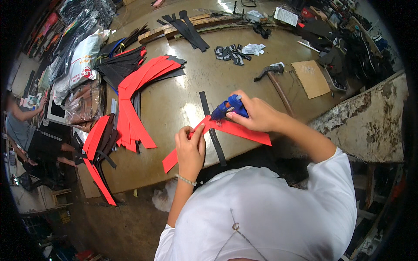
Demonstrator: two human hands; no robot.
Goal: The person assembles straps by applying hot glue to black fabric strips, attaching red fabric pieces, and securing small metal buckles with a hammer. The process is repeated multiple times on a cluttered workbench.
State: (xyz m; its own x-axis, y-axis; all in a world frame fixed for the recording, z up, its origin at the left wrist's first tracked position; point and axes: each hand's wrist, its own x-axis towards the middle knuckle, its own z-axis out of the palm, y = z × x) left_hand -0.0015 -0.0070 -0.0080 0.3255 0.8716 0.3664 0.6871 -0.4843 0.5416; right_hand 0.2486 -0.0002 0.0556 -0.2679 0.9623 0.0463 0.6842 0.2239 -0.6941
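My right hand grips a blue glue gun, its nozzle pointing down-left at the fold of a red strip. My left hand presses the strip's left arm flat on the brown table, fingers on the red material. A narrow black strip lies under the red one, running from far to near across the table edge.
A fan of red and black strips lies to the left, more hang off the table's left edge. A hammer, a cardboard sheet and small black pieces sit farther back. Another person sits at far left.
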